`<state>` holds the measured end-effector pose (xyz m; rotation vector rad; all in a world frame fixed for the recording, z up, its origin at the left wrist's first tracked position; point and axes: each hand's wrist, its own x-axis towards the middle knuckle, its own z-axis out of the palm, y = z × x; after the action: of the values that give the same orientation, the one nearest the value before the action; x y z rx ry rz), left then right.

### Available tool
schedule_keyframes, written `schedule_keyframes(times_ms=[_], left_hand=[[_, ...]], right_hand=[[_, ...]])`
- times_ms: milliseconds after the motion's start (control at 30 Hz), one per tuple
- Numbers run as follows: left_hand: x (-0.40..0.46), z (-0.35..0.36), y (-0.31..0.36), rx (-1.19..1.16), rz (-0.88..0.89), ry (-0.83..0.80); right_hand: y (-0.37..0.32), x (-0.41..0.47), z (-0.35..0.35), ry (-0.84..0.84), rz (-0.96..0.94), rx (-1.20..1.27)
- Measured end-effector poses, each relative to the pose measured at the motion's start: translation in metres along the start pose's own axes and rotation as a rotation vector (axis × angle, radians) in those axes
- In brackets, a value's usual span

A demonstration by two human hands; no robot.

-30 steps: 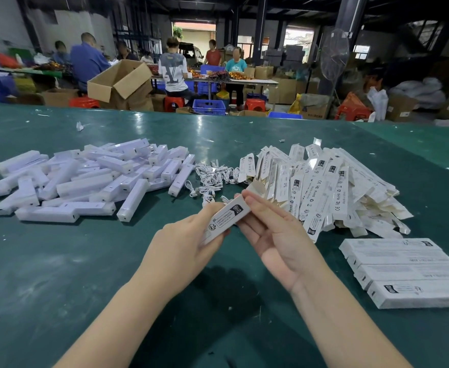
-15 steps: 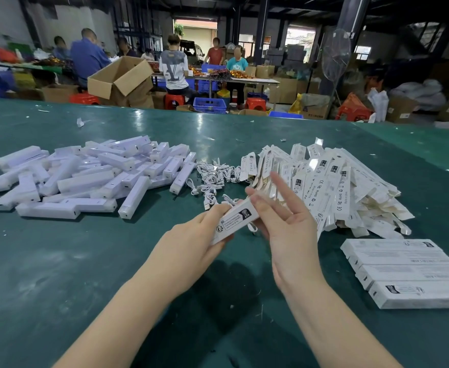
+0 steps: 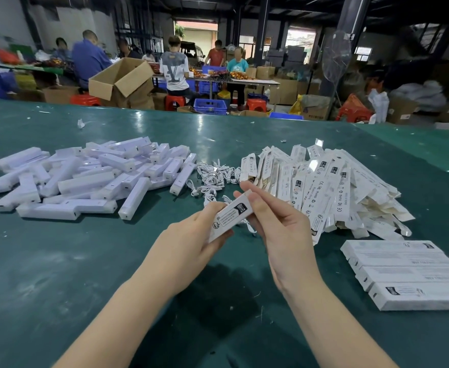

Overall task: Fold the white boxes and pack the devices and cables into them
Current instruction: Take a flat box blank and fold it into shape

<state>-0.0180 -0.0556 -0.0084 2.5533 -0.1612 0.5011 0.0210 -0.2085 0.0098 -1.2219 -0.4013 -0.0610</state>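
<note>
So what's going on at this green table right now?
A person is packing at a green table. Both hands hold one white box above it: the left hand grips its near end, the right hand its far end. White devices lie piled left, cables in the middle, flat boxes right, finished boxes stacked beside them.

Right hand (image 3: 281,227), palm-up and flat under the white box (image 3: 231,215) a second ago, has turned over, its fingers (image 3: 258,201) now curled onto the box's upper end.
</note>
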Motion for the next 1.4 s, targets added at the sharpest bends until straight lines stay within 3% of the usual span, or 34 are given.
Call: schedule_keyframes(times_ms=[333, 533, 700, 800, 933, 967, 1033, 1133, 1233, 1400], left_hand=[[-0.002, 0.003, 0.0, -0.033, 0.014, 0.052], [-0.004, 0.001, 0.002, -0.124, 0.004, 0.098], [-0.003, 0.0, 0.001, -0.103, -0.021, 0.106], [-0.001, -0.001, 0.003, -0.057, -0.033, 0.12], [-0.002, -0.002, 0.001, -0.043, 0.026, 0.14], [-0.002, 0.0, 0.001, -0.06, 0.04, 0.128], [-0.002, 0.006, 0.003, -0.109, 0.063, 0.089], [0.0, 0.012, 0.005, -0.227, 0.066, 0.088], [0.001, 0.013, 0.009, -0.37, 0.074, 0.081], [-0.004, 0.022, 0.022, -0.664, 0.12, -0.029]], right_hand=[[-0.002, -0.007, -0.001, -0.023, -0.135, -0.208], [0.001, -0.015, 0.008, -0.142, -0.238, -0.318], [0.002, -0.013, 0.006, -0.185, -0.172, -0.298], [-0.002, -0.007, 0.003, -0.092, -0.148, -0.238], [-0.008, 0.001, -0.012, 0.16, -0.138, -0.183], [-0.008, 0.0, -0.013, 0.201, -0.176, -0.293], [-0.007, -0.002, -0.01, 0.188, -0.358, -0.767], [0.002, -0.003, -0.005, -0.014, -0.626, -1.297], [0.006, -0.003, 0.0, -0.102, -0.618, -1.317], [-0.007, 0.011, -0.02, 0.173, -0.684, -1.183]])
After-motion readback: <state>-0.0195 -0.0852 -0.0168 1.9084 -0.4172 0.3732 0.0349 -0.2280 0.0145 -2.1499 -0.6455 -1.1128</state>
